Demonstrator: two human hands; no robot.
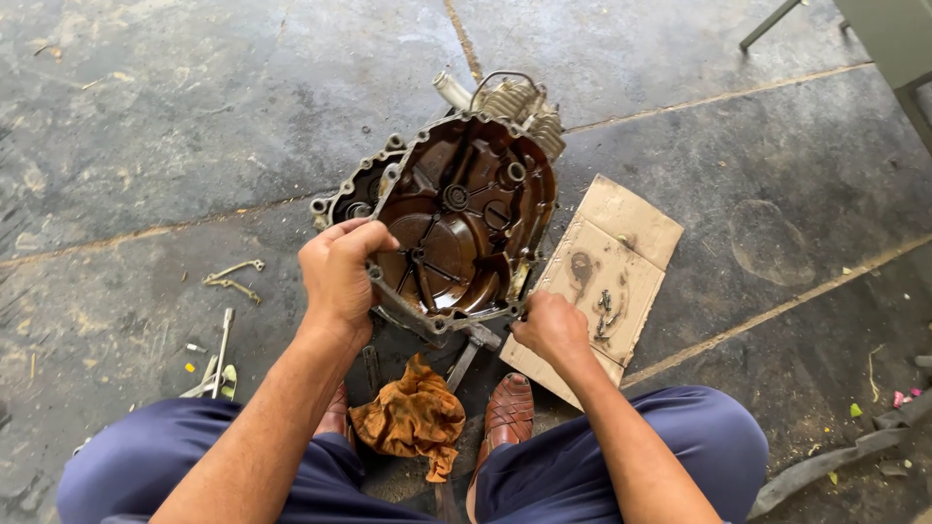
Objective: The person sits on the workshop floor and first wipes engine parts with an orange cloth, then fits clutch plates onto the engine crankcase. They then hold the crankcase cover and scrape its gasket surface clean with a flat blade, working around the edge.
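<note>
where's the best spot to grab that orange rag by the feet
Judging by its pose, pinch the raised, bunched top of the orange rag, coming straight down from above. It lies crumpled on the floor between the two brown shoes, so the sides are crowded, and the high folds give fingers something to close on.

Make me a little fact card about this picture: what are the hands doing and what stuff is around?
left hand: grips the left edge of the engine cover
right hand: closed at the cover's lower right edge; what it holds cannot be told
engine cover: brown and oily inside, tilted up
orange rag: on the floor between the feet
cardboard: right of the cover, small metal parts on it
hammer: under the cover
</note>
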